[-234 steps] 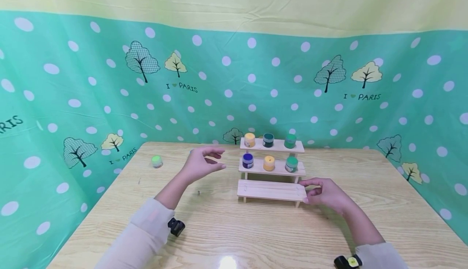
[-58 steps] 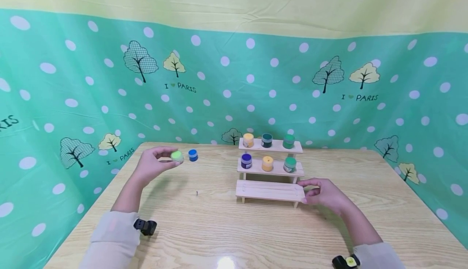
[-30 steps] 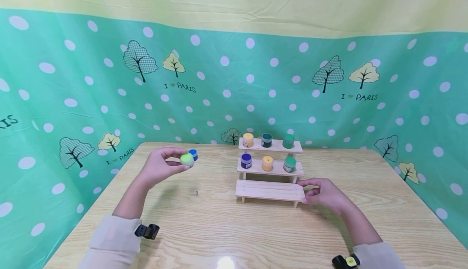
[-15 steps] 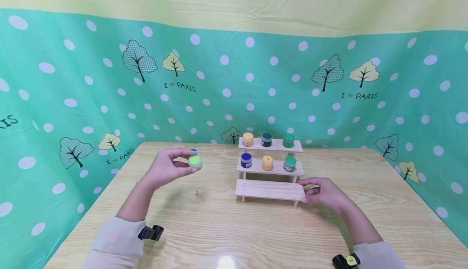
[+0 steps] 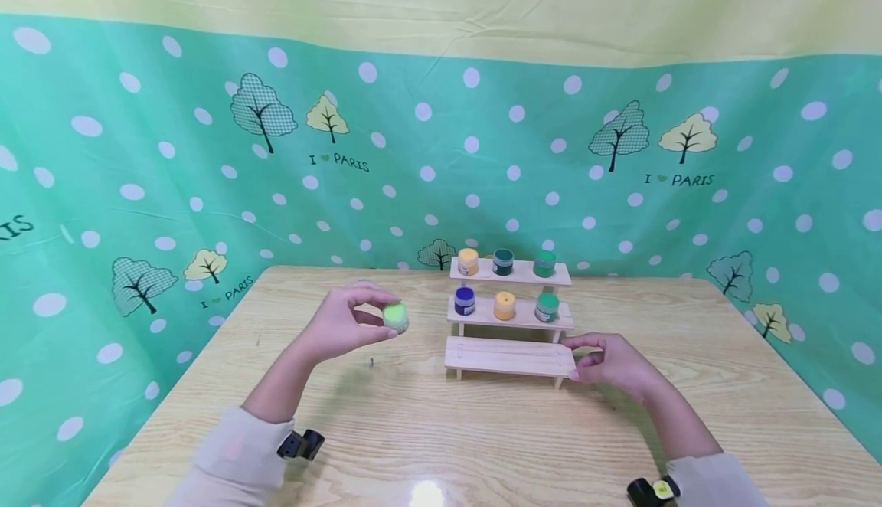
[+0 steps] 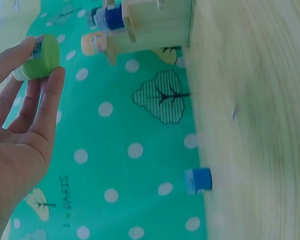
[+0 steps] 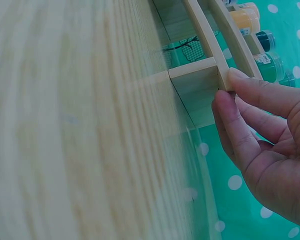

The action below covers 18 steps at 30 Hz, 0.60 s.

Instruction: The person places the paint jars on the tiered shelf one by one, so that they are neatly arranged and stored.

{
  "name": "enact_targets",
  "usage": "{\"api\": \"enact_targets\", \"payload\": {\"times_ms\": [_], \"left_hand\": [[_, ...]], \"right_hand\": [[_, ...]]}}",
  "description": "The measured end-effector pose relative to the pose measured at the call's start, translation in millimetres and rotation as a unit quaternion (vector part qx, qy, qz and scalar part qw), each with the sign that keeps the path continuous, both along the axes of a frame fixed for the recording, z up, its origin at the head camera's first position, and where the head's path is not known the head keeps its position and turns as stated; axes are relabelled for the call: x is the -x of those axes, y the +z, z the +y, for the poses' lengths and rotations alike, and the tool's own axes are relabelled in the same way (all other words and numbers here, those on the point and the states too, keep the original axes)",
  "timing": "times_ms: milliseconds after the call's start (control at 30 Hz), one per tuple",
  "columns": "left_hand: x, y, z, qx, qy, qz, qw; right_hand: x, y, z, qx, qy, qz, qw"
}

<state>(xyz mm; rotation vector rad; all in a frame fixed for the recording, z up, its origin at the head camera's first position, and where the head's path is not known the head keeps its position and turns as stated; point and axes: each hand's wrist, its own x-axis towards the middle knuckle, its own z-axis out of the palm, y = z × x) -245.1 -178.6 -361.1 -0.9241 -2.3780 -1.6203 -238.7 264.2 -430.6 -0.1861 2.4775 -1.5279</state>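
Observation:
Between thumb and fingers my left hand (image 5: 347,325) pinches a light green paint jar (image 5: 396,317), held above the table left of the wooden three-step rack (image 5: 508,357). The left wrist view shows the same green jar (image 6: 42,57) at the fingertips. My right hand (image 5: 612,365) grips the right end of the rack's lowest step, thumb on one face and fingers on the other, as the right wrist view of that hand (image 7: 270,130) shows. On the top step stand a yellow-orange jar (image 5: 468,262), a dark teal jar (image 5: 503,262) and a green jar (image 5: 544,263). The bottom step is bare.
The middle step carries a dark blue jar (image 5: 465,301), an orange jar (image 5: 504,305) and another green jar (image 5: 547,307). A blue jar (image 6: 198,180) stands on the table, mostly hidden behind my left hand in the head view. A patterned cloth (image 5: 386,185) hangs behind the table.
My left hand took the light green jar from the table's far left and has carried it rightward toward the rack. My right hand stays on the rack's bottom step.

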Motion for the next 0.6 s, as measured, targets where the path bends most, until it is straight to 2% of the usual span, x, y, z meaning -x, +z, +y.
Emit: {"api": "enact_targets", "payload": {"times_ms": [600], "left_hand": [[-4.7, 1.0, 38.4, 0.016, -0.056, -0.012, 0.9982]], "right_hand": [[-1.1, 1.4, 0.0, -0.001, 0.006, 0.001, 1.0000]]}}
